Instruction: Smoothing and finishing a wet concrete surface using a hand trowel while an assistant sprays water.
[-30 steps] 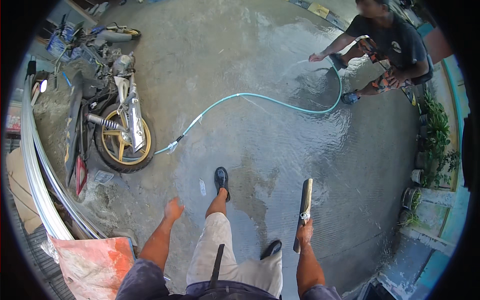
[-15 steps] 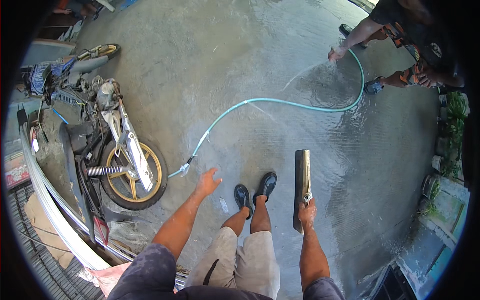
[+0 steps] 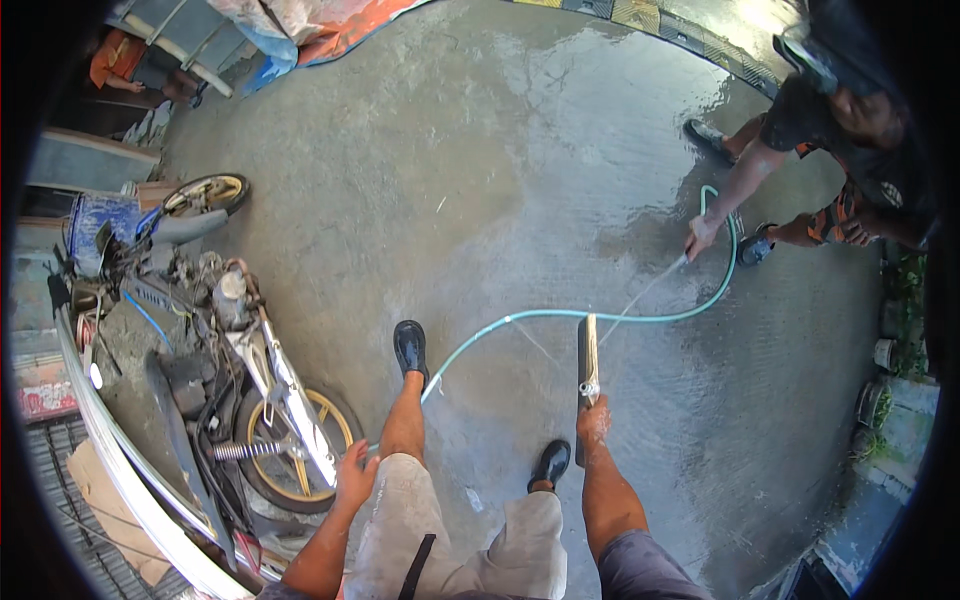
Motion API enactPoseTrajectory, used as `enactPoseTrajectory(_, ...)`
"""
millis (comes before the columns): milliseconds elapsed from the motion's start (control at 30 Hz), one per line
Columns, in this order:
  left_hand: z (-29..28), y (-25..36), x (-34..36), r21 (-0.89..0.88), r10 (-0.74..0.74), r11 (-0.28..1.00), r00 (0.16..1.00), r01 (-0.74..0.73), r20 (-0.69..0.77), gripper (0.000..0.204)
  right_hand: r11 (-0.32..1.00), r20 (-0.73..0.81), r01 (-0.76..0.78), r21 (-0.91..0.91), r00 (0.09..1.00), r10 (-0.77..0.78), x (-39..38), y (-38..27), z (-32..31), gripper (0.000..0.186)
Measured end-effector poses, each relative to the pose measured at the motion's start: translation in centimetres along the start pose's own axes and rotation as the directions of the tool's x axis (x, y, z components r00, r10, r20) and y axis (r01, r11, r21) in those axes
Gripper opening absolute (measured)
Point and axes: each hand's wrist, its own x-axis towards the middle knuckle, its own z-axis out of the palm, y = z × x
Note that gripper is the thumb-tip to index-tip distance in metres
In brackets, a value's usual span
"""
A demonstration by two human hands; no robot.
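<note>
The two hands are well apart: the right hand is closed around a long squeegee with a dark blade, held out over the wet concrete floor, where it overlaps the green hose in view. The left hand, empty with fingers loosely spread, hangs near the motorcycle's gold-rimmed wheel. A co-worker's hand directs a water jet toward the floor.

The left shoe, beside the right shoe 0.5 s ago, now stands ahead, left of centre. The left hand has dropped toward the lower left. The squeegee now overlaps the hose in view, the water jet reaching beside it. An orange-and-blue tarp has entered upper left.
</note>
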Motion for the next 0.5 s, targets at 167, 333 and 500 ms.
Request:
enactPoseTrajectory(167,-3.3,1.8,14.1,0.045,-0.049,0.998,0.998,0.051,-0.045,0.041,0.998,-0.083,-0.041,0.049,0.996,0.045,5.3,-7.2,2.5,0.029)
enactPoseTrajectory(333,0.0,6.4,39.3,0.086,0.207,0.969,0.952,-0.231,0.224,0.041,0.963,-0.222,0.256,-0.089,0.937,-0.269,21.2,-20.0,5.8,0.036)
enactPoseTrajectory(500,-1.6,-1.2,48.6,-0.237,-0.043,0.967,0.975,0.096,0.217,0.041,0.854,-0.297,0.45,-0.261,0.804,-0.515,40.0,-42.0,5.9,0.018)
